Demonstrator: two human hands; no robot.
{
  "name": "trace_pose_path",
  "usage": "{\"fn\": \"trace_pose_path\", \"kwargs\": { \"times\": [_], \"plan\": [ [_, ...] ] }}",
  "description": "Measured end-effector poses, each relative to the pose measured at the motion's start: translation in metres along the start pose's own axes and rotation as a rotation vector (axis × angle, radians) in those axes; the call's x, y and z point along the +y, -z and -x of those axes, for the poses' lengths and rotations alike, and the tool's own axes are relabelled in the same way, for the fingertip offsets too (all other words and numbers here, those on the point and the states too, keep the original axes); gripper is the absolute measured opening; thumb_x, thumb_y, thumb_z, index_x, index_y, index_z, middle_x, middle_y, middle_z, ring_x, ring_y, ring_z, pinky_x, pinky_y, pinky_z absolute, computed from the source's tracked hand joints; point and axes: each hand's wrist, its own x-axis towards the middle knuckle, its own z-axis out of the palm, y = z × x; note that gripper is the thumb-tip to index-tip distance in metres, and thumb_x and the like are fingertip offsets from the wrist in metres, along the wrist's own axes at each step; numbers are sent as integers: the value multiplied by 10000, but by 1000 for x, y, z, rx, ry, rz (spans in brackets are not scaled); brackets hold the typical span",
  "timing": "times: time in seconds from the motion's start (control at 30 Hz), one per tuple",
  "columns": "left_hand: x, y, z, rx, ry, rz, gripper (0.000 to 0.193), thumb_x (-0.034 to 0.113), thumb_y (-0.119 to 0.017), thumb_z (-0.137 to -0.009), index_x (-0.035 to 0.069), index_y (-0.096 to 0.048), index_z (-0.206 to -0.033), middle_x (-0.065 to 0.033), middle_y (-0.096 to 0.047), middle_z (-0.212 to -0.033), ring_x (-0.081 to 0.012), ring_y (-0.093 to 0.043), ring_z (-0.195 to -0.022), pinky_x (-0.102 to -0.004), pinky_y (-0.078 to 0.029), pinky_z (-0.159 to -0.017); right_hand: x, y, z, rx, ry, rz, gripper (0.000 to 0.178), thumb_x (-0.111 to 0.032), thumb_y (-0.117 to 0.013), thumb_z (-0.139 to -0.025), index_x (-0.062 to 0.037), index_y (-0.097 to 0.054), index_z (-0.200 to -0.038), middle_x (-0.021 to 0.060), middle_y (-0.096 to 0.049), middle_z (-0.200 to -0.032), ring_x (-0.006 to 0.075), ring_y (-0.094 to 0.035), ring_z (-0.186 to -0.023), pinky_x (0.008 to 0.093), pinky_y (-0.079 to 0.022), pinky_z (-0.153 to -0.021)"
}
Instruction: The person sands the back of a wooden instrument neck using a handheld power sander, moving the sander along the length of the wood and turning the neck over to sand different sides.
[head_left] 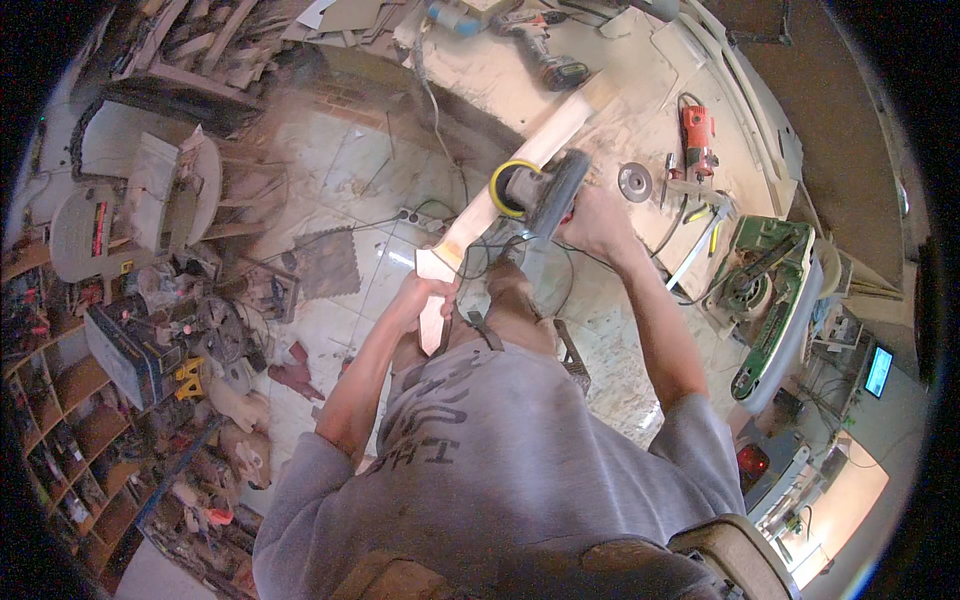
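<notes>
A long pale wooden piece [520, 165] runs from the workbench down toward me, its near end shaped into a grip. My left hand [425, 296] is closed around that near end. My right hand [592, 218] grips a grey sander [545, 190] with a yellow-edged round pad, pressed against the side of the wood about halfway along it. A black cord hangs from the sander in front of my legs.
The dusty workbench [640, 130] carries a cordless drill [540, 50], a red power tool [697, 132] and a round disc [634, 181]. A green machine [770, 300] stands at the right. Tools, shelves and a saw [130, 215] crowd the left. The tiled floor lies below.
</notes>
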Motion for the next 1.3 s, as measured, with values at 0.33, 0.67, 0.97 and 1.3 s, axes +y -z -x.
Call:
{"fn": "trace_pose_path", "kwargs": {
  "times": [0.33,0.67,0.97,1.3],
  "plan": [
    [-11,13,-8,-110,62,84,130,41,-654,-867,12,-595,-979,-45,-559,-757,-165,-566,-584,-356,-513,-571,50,66,-56,68,-150,-54,529,-488,-800,-719,-78,-747,-1048,248,-770,-998,398,-756,-962,485,-585,-882],
    [-14,15,-8,-98,142,158,163,64,-658,-884,7,-597,-1024,-33,-540,-753,-156,-546,-590,-367,-515,-601,-27,22,-7,-159,42,69,639,-500,-823,-710,-22,-708,-1119,264,-756,-994,416,-749,-972,502,-590,-878],
    [-27,23,-20,-147,184,290,181,64,-668,-890,-13,-594,-1036,-57,-538,-739,-183,-545,-585,-404,-511,-616,38,48,-59,7,-122,51,534,-481,-836,-697,-37,-749,-980,244,-769,-954,412,-756,-918,509,-588,-838],
    [-17,9,-8,-23,188,202,222,91,-706,-871,-22,-630,-1046,-84,-606,-753,-208,-596,-605,-387,-513,-601,39,55,-67,9,-159,105,593,-477,-819,-714,10,-743,-1043,275,-763,-982,415,-756,-934,499,-595,-846]
  ]
}}
